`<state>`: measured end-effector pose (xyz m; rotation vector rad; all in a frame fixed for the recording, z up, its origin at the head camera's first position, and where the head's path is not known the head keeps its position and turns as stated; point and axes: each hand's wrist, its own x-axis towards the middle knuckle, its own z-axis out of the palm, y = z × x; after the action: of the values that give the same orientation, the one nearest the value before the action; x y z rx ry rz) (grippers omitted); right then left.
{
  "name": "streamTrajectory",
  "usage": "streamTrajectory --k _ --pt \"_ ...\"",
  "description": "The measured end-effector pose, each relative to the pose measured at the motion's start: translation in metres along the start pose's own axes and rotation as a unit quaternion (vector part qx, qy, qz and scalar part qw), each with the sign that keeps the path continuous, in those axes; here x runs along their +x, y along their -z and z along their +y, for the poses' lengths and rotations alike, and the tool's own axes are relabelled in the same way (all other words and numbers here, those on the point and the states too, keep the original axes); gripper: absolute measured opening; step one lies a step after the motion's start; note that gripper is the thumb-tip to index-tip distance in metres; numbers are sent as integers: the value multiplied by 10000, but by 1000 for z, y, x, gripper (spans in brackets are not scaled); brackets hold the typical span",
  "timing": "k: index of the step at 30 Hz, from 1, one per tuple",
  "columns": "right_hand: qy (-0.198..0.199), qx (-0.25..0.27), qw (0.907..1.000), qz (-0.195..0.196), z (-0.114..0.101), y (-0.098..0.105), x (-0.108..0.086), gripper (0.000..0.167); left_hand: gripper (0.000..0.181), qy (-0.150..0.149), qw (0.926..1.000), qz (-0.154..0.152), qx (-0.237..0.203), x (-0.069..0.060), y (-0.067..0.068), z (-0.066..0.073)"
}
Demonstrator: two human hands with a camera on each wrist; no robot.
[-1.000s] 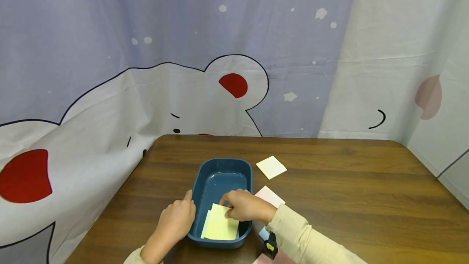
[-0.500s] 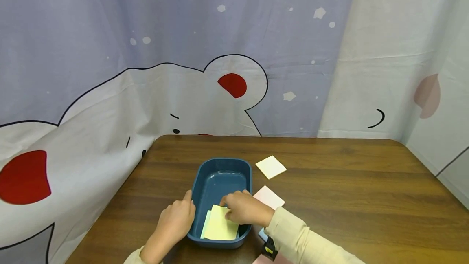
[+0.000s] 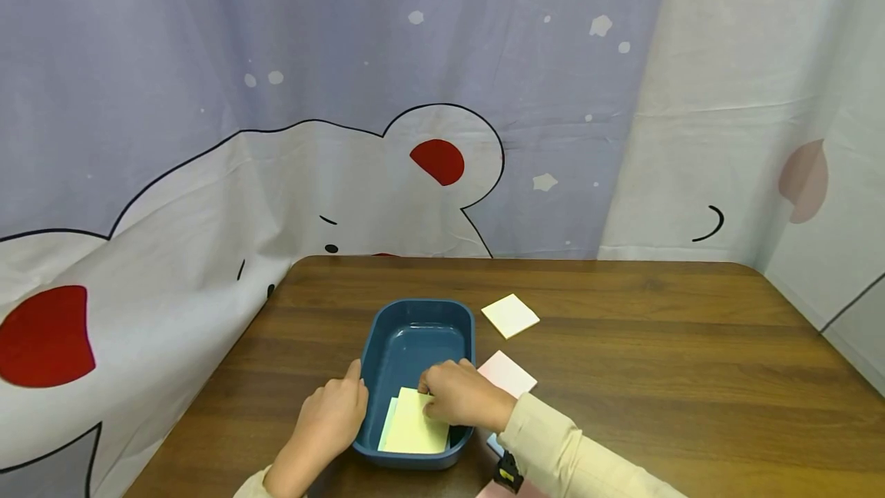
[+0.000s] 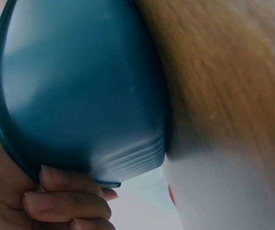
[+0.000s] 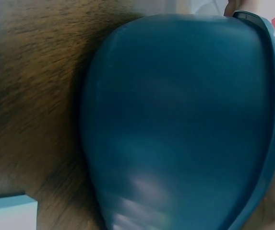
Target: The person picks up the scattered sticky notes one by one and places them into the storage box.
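A dark blue rectangular bin (image 3: 408,352) with rounded corners sits on the table. My left hand (image 3: 328,413) holds its left rim; in the left wrist view the curled fingers (image 4: 70,206) lie against the outer wall. Over the right rim reaches my right hand (image 3: 465,394), thumb and fingertips pinching the edge of a pale yellow sticky note pad (image 3: 412,429) in the near end of the bin. A pale green sticky note pad (image 3: 387,419) shows under its left side. In the right wrist view, the bin's wall (image 5: 175,120) hides the fingertips.
To the right of the bin lie a cream sticky note pad (image 3: 510,317) and a pink one (image 3: 508,373). A light blue pad (image 3: 495,446) and a pink sheet or pad (image 3: 492,491) are partly covered by the right sleeve and wrist camera. A patterned curtain (image 3: 553,98) hangs behind the table.
Almost nothing has moved. The right hand's fingers have shifted slightly at the yellow pad's edge; the left hand stays on the rim.
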<state>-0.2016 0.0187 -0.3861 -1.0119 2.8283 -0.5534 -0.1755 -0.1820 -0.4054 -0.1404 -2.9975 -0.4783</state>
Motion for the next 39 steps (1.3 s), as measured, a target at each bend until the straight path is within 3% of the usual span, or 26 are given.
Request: streamTrajectory --k 4,17,25,30,32,39 --pt "82 -54 9999 69 -1 0 -1 40 42 34 10000 18 0 0 -1 0" --pt "428 -489 9977 194 1 0 -3 43 42 -22 10000 69 12 -1 -1 0" --pt "479 307 9977 357 4 0 -1 32 41 -61 9999 110 44 -1 -1 0" --pt "738 362 9946 634 8 5 -3 7 41 -61 9999 121 51 0 0 0" --pt "842 252 9931 774 8 9 -6 15 41 -64 9999 129 50 0 0 0" --pt "928 205 9918 859 6 22 -19 16 41 -31 10000 62 50 0 0 0"
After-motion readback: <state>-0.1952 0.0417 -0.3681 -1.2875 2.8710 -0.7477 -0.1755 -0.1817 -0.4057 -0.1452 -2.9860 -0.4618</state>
